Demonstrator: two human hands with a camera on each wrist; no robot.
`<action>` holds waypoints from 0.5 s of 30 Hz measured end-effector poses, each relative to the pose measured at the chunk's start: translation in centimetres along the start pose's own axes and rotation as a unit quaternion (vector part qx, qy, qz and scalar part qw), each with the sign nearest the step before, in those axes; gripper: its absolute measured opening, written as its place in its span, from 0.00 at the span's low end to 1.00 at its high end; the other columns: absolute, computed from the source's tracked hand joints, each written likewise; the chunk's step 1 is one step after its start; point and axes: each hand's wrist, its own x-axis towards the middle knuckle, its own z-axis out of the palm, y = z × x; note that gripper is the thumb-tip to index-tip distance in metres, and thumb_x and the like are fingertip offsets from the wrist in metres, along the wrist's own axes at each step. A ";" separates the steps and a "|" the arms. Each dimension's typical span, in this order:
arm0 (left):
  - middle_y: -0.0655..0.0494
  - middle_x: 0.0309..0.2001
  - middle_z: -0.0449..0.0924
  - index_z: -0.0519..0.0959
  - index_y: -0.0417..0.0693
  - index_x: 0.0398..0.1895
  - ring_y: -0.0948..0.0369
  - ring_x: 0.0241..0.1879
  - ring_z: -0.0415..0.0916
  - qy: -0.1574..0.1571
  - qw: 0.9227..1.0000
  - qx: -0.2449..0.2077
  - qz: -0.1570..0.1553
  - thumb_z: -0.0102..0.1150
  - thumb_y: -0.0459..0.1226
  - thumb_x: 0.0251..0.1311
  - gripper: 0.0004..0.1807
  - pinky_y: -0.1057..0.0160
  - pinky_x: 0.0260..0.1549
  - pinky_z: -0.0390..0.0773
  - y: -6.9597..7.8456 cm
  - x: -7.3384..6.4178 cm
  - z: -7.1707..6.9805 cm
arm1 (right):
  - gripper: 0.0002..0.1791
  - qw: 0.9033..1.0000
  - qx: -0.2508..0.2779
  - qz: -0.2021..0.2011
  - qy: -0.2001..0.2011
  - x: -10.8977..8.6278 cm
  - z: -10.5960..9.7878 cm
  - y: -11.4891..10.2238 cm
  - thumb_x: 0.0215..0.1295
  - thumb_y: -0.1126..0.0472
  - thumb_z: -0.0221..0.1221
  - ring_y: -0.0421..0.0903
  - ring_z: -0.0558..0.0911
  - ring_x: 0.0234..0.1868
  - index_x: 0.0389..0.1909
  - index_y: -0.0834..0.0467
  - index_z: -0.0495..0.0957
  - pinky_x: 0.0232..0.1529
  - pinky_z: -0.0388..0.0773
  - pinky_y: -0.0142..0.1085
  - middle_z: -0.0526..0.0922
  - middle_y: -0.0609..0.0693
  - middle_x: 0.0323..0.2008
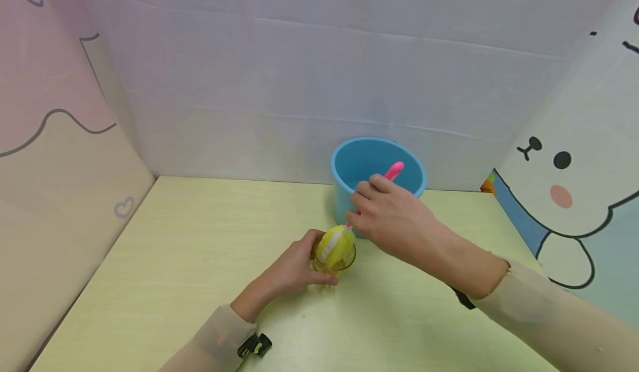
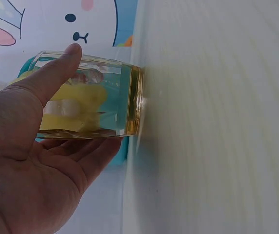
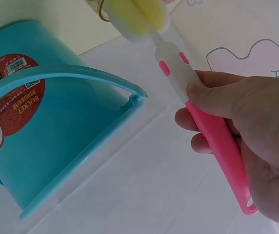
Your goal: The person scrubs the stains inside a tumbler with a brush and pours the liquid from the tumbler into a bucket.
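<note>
My left hand (image 1: 299, 264) grips an amber glass cup (image 2: 115, 97) upright on the table, thumb on one side and fingers on the other. A bottle brush with a pink and white handle (image 3: 217, 141) is held in my right hand (image 1: 394, 214), thumb and fingers wrapped round the handle. Its yellow and white sponge head (image 1: 335, 245) sits in the mouth of the cup, and through the glass its lower part shows inside. The handle slants up and to the right, its pink end above my knuckles in the head view.
A blue bucket (image 1: 344, 194) stands just behind the cup, near the back wall, partly hidden by my right hand. Its handle (image 3: 71, 70) and a red label (image 3: 20, 92) show in the right wrist view. Cloth with cartoon drawings (image 1: 564, 194) hangs at the sides.
</note>
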 end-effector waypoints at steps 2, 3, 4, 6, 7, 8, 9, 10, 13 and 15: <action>0.54 0.60 0.78 0.66 0.44 0.72 0.58 0.56 0.77 0.000 1.000 0.002 -0.002 0.86 0.45 0.51 0.48 0.52 0.60 0.78 0.0 0.0 0.0 | 0.18 1.000 -0.002 0.003 -0.004 -0.1 -0.1 0.0 0.54 0.50 0.81 0.52 0.78 0.46 0.43 0.49 0.88 0.51 0.69 0.44 0.86 0.50 0.39; 0.54 0.60 0.78 0.66 0.44 0.72 0.58 0.56 0.77 0.000 1.000 0.003 -0.002 0.86 0.45 0.51 0.49 0.52 0.61 0.78 0.0 0.0 0.0 | 0.18 1.000 -0.004 0.004 -0.006 -0.1 -0.1 0.1 0.54 0.50 0.82 0.52 0.78 0.46 0.44 0.50 0.88 0.51 0.69 0.44 0.86 0.50 0.40; 0.54 0.60 0.78 0.66 0.44 0.72 0.58 0.56 0.77 0.000 1.000 0.004 -0.002 0.86 0.45 0.51 0.49 0.52 0.61 0.78 0.0 0.0 0.0 | 0.18 1.000 -0.004 0.004 -0.008 -0.1 -0.2 0.1 0.54 0.50 0.82 0.52 0.78 0.45 0.44 0.50 0.88 0.51 0.69 0.44 0.86 0.50 0.40; 0.54 0.60 0.78 0.66 0.44 0.72 0.58 0.56 0.77 0.001 1.000 0.007 -0.002 0.86 0.45 0.51 0.49 0.52 0.60 0.78 -0.1 0.0 0.0 | 0.18 1.000 -0.006 0.007 -0.012 -0.1 -0.3 0.1 0.54 0.50 0.82 0.52 0.78 0.45 0.43 0.50 0.89 0.50 0.69 0.44 0.86 0.51 0.39; 0.54 0.60 0.78 0.66 0.44 0.72 0.58 0.56 0.77 0.001 1.000 0.008 -0.001 0.86 0.46 0.51 0.49 0.52 0.60 0.78 -0.1 0.0 0.0 | 0.18 1.000 -0.007 0.007 -0.013 -0.1 -0.4 0.2 0.54 0.50 0.82 0.52 0.78 0.44 0.43 0.50 0.89 0.50 0.69 0.44 0.86 0.51 0.38; 0.54 0.60 0.78 0.66 0.44 0.72 0.58 0.56 0.77 0.001 1.000 0.008 -0.001 0.86 0.45 0.51 0.49 0.52 0.60 0.78 -0.1 0.0 0.0 | 0.18 1.000 -0.008 0.008 -0.014 -0.1 -0.4 0.2 0.54 0.50 0.82 0.52 0.78 0.44 0.42 0.50 0.89 0.50 0.69 0.44 0.86 0.51 0.38; 0.54 0.60 0.78 0.66 0.44 0.72 0.58 0.56 0.77 0.001 1.000 0.009 -0.001 0.86 0.45 0.51 0.49 0.52 0.60 0.78 -0.1 0.0 0.0 | 0.18 1.000 -0.009 0.009 -0.015 -0.1 -0.4 0.2 0.54 0.50 0.82 0.52 0.78 0.43 0.42 0.50 0.88 0.49 0.69 0.44 0.85 0.51 0.37; 0.54 0.59 0.78 0.66 0.44 0.72 0.58 0.56 0.77 0.001 1.000 0.009 -0.001 0.86 0.45 0.52 0.49 0.52 0.60 0.78 -0.1 0.0 0.0 | 0.17 1.000 -0.009 0.010 -0.016 -0.2 -0.4 0.2 0.54 0.49 0.81 0.52 0.77 0.43 0.41 0.50 0.89 0.49 0.69 0.44 0.85 0.51 0.36; 0.55 0.60 0.79 0.66 0.44 0.72 0.58 0.56 0.77 0.001 1.000 0.008 0.001 0.86 0.45 0.51 0.49 0.52 0.60 0.78 -0.2 0.0 0.0 | 0.17 1.000 -0.010 0.013 -0.019 -0.2 -0.6 0.3 0.54 0.50 0.82 0.51 0.77 0.42 0.41 0.50 0.88 0.48 0.69 0.44 0.84 0.51 0.35; 0.55 0.60 0.79 0.66 0.45 0.72 0.58 0.57 0.77 0.001 1.000 0.007 0.004 0.86 0.45 0.51 0.49 0.52 0.60 0.78 -0.2 0.0 0.0 | 0.17 1.000 -0.009 0.014 -0.023 -0.3 -0.7 0.3 0.54 0.50 0.81 0.51 0.77 0.41 0.41 0.50 0.88 0.48 0.69 0.44 0.84 0.51 0.35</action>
